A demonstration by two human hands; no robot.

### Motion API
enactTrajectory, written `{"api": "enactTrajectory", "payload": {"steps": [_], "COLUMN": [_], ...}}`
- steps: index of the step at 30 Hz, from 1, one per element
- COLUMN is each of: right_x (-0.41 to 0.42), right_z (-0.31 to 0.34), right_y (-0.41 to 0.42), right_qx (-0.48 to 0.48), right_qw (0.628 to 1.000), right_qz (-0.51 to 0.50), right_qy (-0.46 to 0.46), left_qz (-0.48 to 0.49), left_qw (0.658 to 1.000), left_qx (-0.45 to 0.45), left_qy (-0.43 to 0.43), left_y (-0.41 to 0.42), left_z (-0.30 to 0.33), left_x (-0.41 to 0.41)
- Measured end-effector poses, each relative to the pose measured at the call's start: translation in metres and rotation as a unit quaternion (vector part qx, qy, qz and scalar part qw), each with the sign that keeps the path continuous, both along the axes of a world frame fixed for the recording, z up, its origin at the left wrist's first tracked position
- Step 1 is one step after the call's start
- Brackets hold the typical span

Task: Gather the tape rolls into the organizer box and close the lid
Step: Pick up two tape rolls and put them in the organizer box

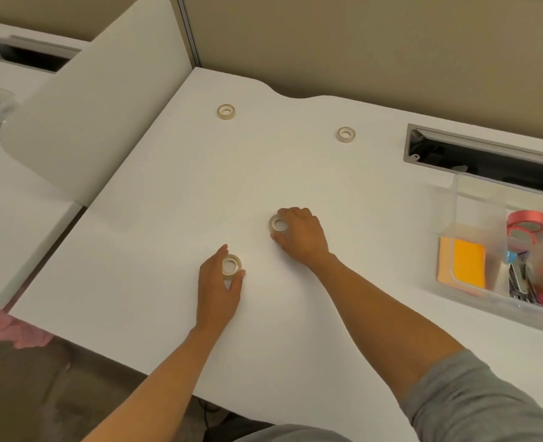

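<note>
On the white tabletop point(168, 218), 1 tape roll point(231, 265) is pinched between thumb and fingers of the left hand point(219, 290), and a 2nd roll point(278, 223) is gripped by the right hand point(300, 239). 2 loose rolls point(226, 112) point(346, 134) are seen farther back, well apart. The clear organizer box point(474, 291) is placed at the right edge, lid open, with red tape point(526, 220) inside.

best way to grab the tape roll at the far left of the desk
Take the far-left tape roll by its outer rim, coming from above with thumb and fingers on opposite sides. It lies flat with the hole facing up and nothing near it, so any side is free; the left hand is probably nearer.
</note>
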State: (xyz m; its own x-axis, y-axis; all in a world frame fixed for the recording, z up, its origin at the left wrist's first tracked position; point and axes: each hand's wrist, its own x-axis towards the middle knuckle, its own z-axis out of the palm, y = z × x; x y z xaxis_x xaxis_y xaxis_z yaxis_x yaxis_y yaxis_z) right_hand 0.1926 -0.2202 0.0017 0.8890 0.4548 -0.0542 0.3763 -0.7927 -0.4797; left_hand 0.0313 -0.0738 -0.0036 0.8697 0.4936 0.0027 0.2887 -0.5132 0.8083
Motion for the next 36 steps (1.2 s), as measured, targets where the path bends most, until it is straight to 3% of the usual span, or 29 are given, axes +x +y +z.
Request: {"api": "enactTrajectory", "payload": {"steps": [4, 14, 26, 36], "right_x": [-0.029, -0.086, -0.127, -0.145], "right_z": [-0.008, -0.017, -0.019, -0.027], "right_y": [-0.055, -0.187, -0.242, -0.292], "right_qx": [0.083, 0.068, 0.01, 0.009], "right_qw": [0.993, 0.969, 0.981, 0.985], "right_qz": [-0.076, -0.223, -0.176, -0.132], "right_qy": [-0.047, -0.086, -0.08, -0.114], "left_qz": [-0.014, -0.104, -0.258, -0.321], "left_qw": [1.0, 0.993, 0.965, 0.942], "left_qx": [-0.012, -0.055, -0.004, 0.064], "left_qy": [-0.003, -0.014, -0.049, -0.071], "left_y": [-0.01, -0.106, -0.213, -0.286], "left_z": [0.008, 0.028, 0.051, 0.083], "left_x": [0.003, 0.028, 0.063, 0.135]}}
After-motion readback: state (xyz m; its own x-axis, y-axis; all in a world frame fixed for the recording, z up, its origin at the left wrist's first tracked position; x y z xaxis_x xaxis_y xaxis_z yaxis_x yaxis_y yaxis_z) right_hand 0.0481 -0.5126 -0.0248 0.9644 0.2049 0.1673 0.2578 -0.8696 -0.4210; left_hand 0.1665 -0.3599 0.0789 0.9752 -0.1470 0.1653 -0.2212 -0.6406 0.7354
